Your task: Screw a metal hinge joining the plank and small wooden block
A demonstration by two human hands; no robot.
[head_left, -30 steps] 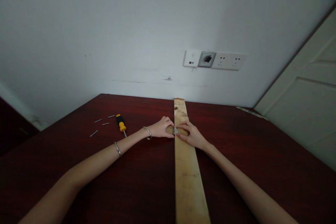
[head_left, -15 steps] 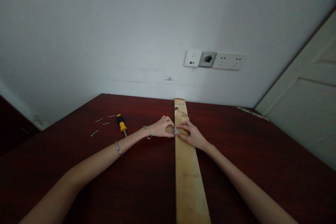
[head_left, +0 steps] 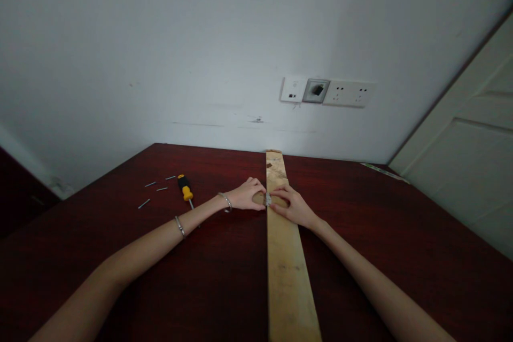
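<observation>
A long pale wooden board (head_left: 289,278) lies lengthwise on the dark red table (head_left: 208,283), its far end near the wall. A small silvery metal piece that looks like a hinge (head_left: 268,200) sits at the board's left edge. From the left, my left hand (head_left: 245,194) pinches it with thumb and fingertips. My right hand (head_left: 295,207) lies over the board, thumb and fingers curved in against the metal piece from the other side. Its fine detail is too small to make out.
To the left lies a black-and-yellow screwdriver (head_left: 185,188), its shaft partly behind my left forearm. Several screws (head_left: 144,203) are scattered beyond it. The white wall (head_left: 200,64) with socket plates (head_left: 348,93) rises behind the table. A thin strip (head_left: 385,172) lies at the back right, near a pale door (head_left: 473,144).
</observation>
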